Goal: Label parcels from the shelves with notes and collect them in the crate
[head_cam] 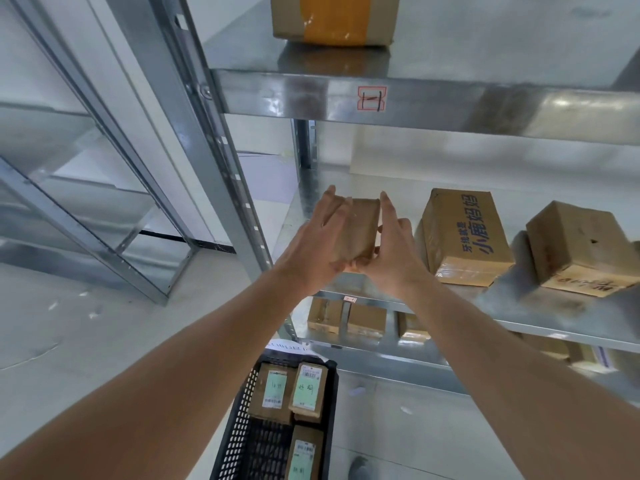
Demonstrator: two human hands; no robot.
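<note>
Lying in black crate (242, 427): three labelled parcels (308, 391).

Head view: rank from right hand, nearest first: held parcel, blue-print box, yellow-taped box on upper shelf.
1. Held parcel: gripped by the right hand and left hand.
2. Blue-print box: same shelf, just right.
3. Yellow-taped box: shelf above, farthest.

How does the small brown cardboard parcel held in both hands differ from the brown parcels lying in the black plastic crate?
The held parcel shows bare cardboard; the crate parcels carry green notes. The held one is lifted at shelf height between left hand and right hand; the others lie flat in the crate. All are small brown boxes.
</note>
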